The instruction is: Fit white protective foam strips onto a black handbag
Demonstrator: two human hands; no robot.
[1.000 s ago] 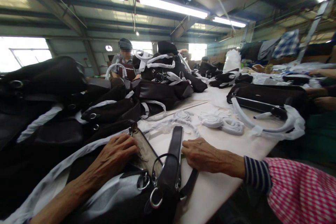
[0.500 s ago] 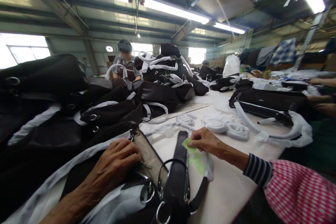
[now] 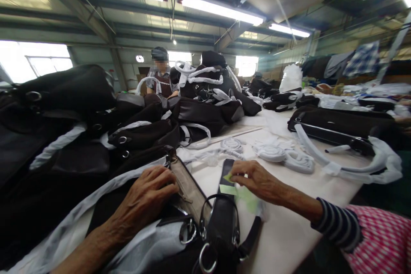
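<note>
My left hand (image 3: 149, 201) lies over the edge of a black handbag (image 3: 105, 199), its fingers curled down beside the open mouth with the beige lining (image 3: 188, 175). White wrapping covers a handle beside that hand. My right hand (image 3: 257, 182) pinches a small piece of green tape (image 3: 228, 177) between thumb and fingers, over the far end of a flat black strap (image 3: 223, 218). Across this strap lies a light green strip (image 3: 227, 189). Paler green pieces under clear film (image 3: 247, 200) sit below the right hand. Metal rings (image 3: 208, 258) hang at the strap's near end.
Black bags with white-wrapped handles (image 3: 138, 135) pile up on the left and at the back. Coiled white-wrapped handles (image 3: 269, 152) lie mid-table. Another black bag (image 3: 340, 126) stands at the right. A person (image 3: 159, 78) is behind the pile.
A light green strip now shows across the black strap. My right hand still pinches green tape, partly covered by the fingers. The whole view has shifted slightly; my left hand stays on the bag.
</note>
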